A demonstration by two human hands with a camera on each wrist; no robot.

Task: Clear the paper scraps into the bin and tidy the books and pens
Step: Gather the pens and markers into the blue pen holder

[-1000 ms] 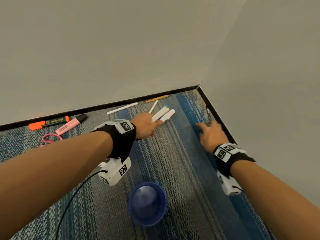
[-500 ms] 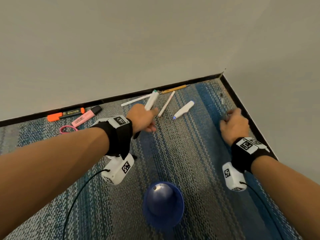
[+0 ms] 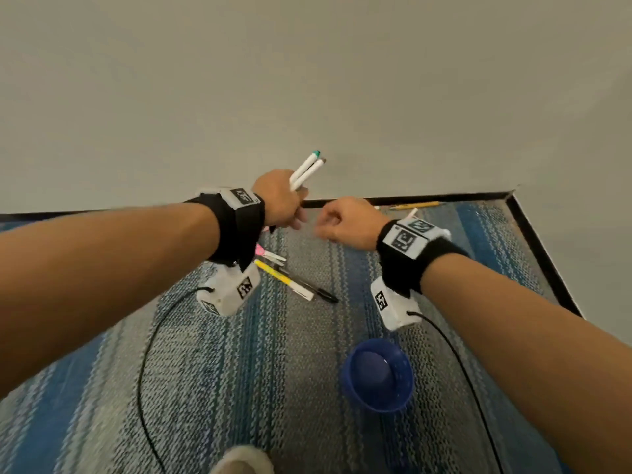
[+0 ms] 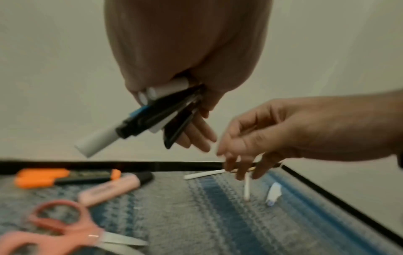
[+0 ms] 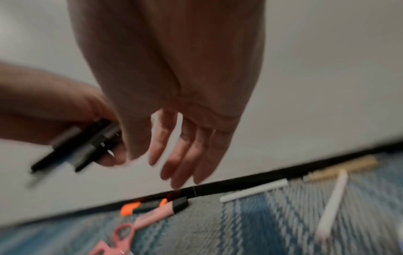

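My left hand (image 3: 281, 200) is raised off the carpet and grips a bundle of white and black pens (image 4: 139, 120); two white ones (image 3: 305, 171) stick up above the fist. Beside it my right hand (image 3: 342, 220) hangs with relaxed fingers (image 5: 185, 155) and holds nothing. Loose on the carpet lie a yellow-and-white pen (image 3: 284, 280), a black pen (image 3: 313, 289), a pink-tipped pen (image 3: 270, 255), two thin white pens (image 5: 253, 190) (image 5: 332, 201), a pencil (image 3: 415, 205) along the wall, and a short white marker (image 4: 273, 193). No paper scraps, books or bin show.
A blue cup (image 3: 378, 374) stands on the striped carpet near me, to the right. An orange highlighter (image 4: 65, 176), a pink highlighter (image 4: 113, 186) and pink scissors (image 4: 54, 229) lie to the left by the black skirting. Two walls meet in a corner (image 3: 513, 196) at the right.
My left hand has risen from the carpet with the pens in its grip. My right hand has left the corner and come across to just beside the left hand.
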